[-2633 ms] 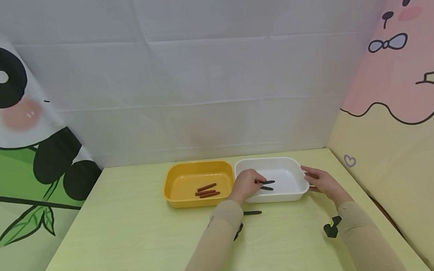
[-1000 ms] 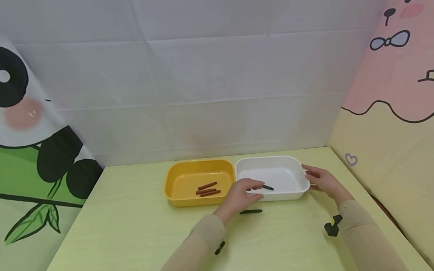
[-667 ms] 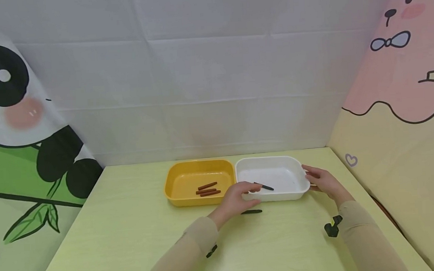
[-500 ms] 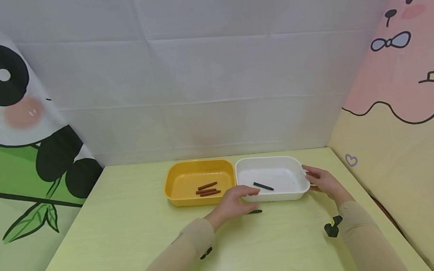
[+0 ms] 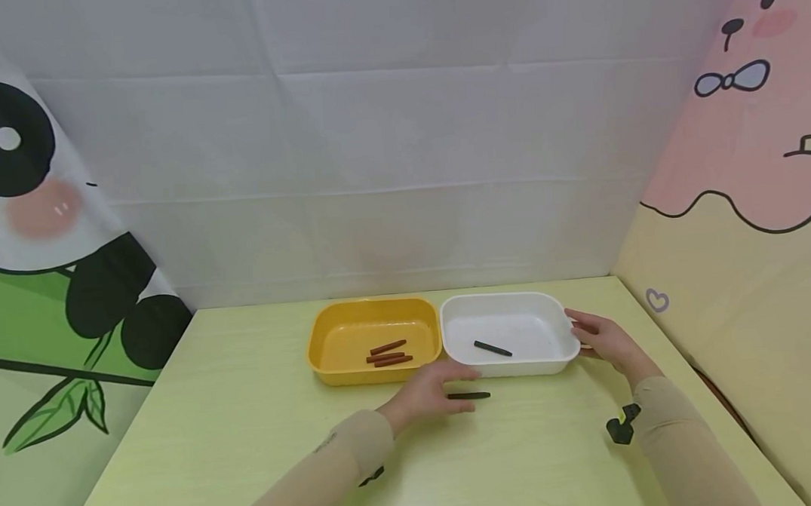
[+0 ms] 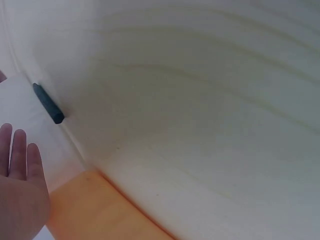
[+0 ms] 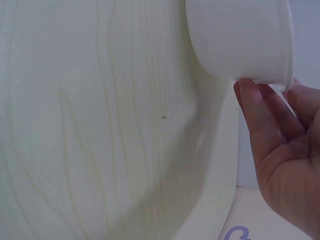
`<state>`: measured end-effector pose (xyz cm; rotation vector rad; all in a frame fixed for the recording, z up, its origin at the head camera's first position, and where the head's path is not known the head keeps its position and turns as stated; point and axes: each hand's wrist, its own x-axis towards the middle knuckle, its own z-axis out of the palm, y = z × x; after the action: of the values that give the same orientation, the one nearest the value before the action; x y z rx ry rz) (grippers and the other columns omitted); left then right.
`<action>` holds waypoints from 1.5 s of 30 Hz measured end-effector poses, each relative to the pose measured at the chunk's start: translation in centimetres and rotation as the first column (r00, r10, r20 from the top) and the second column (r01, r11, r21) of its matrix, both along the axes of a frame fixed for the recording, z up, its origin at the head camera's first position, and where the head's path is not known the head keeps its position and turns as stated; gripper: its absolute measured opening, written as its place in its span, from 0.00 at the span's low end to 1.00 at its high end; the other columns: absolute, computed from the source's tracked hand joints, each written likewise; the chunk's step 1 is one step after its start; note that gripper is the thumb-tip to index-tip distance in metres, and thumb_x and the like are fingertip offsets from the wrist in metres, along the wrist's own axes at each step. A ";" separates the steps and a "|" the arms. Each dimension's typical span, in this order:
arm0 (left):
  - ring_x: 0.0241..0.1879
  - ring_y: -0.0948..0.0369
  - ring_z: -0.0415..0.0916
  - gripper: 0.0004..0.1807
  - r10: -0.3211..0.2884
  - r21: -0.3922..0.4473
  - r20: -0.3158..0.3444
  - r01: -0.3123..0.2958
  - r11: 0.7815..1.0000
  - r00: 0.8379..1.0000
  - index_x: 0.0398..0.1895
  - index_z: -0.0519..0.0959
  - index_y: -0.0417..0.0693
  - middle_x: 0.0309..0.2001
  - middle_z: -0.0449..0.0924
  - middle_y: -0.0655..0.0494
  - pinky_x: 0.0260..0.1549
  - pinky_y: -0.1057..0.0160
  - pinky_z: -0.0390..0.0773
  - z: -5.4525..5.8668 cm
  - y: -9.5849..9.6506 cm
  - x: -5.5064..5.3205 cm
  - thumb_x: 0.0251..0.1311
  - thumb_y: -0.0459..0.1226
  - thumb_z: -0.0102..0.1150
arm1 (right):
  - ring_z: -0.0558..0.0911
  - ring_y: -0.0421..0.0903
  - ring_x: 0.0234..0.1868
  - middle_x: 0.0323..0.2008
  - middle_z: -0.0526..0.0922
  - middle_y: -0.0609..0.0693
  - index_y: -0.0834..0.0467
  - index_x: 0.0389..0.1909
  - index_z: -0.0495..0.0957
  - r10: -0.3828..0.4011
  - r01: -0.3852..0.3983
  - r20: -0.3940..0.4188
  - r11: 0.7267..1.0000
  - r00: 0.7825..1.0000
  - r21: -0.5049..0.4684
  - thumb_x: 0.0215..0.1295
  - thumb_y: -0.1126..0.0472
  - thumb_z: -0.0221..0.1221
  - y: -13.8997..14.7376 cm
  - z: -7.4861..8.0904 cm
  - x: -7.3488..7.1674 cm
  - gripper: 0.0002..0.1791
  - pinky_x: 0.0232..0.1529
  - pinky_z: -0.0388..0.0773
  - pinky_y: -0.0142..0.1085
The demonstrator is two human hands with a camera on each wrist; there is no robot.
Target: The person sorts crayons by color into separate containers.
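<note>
My left hand (image 5: 430, 391) hovers close over the table just in front of the trays, fingers straight and spread from the thumb. Between thumb and fingers a dark crayon (image 5: 469, 396) lies on the tabletop; the left wrist view shows this crayon (image 6: 48, 104) past the fingertips. My right hand (image 5: 606, 342) holds the right end of the white tray (image 5: 556, 363), fingers against its outer wall and thumb at the rim, as the right wrist view shows the hand (image 7: 290, 145). One dark crayon (image 5: 493, 349) rests inside the white tray.
Left of the white tray, side by side with it, stands a yellow tray (image 5: 329, 378) containing several brown crayons (image 5: 388, 357). A white cloth backdrop (image 5: 375, 171) rises behind the table (image 5: 249, 411), with printed panels at both sides.
My left hand has left the white tray and moved forward-left toward me, down to the crayon on the table. The crayon inside the white tray is now uncovered. My right hand stays put.
</note>
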<state>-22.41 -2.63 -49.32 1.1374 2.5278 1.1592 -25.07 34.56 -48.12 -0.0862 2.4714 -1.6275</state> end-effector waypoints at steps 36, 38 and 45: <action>0.44 0.73 0.76 0.20 0.065 -0.089 0.077 -0.058 0.994 0.995 0.51 0.87 0.51 0.46 0.85 0.68 0.48 0.72 0.76 -2.8 0.3 -1.4 0.53 0.36 0.75 | 0.75 0.64 0.59 0.68 0.58 0.77 0.67 0.75 0.50 0.005 -0.005 0.002 1.000 1.000 -0.003 0.78 0.64 0.47 0.1 0.0 -0.1 0.30 0.49 0.83 0.38; 0.43 0.73 0.76 0.19 0.069 -0.087 0.075 -0.063 0.994 0.995 0.50 0.87 0.51 0.45 0.85 0.68 0.48 0.72 0.77 -2.8 0.4 -1.4 0.53 0.35 0.75 | 0.75 0.64 0.59 0.68 0.58 0.77 0.67 0.75 0.50 0.004 -0.004 0.001 1.000 1.000 -0.007 0.78 0.65 0.47 0.1 0.0 -0.1 0.30 0.49 0.83 0.38; 0.44 0.71 0.77 0.18 0.071 -0.096 0.041 -0.066 0.993 0.997 0.48 0.88 0.51 0.44 0.86 0.67 0.50 0.70 0.76 -2.9 0.7 -1.6 0.52 0.34 0.75 | 0.75 0.64 0.59 0.67 0.59 0.77 0.67 0.75 0.51 0.006 -0.006 0.002 1.000 1.000 -0.006 0.78 0.64 0.47 0.0 0.1 -0.1 0.30 0.49 0.83 0.38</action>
<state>-23.97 -1.98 -52.23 0.9995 2.5769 1.0553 -25.16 34.60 -48.05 -0.0931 2.4623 -1.6315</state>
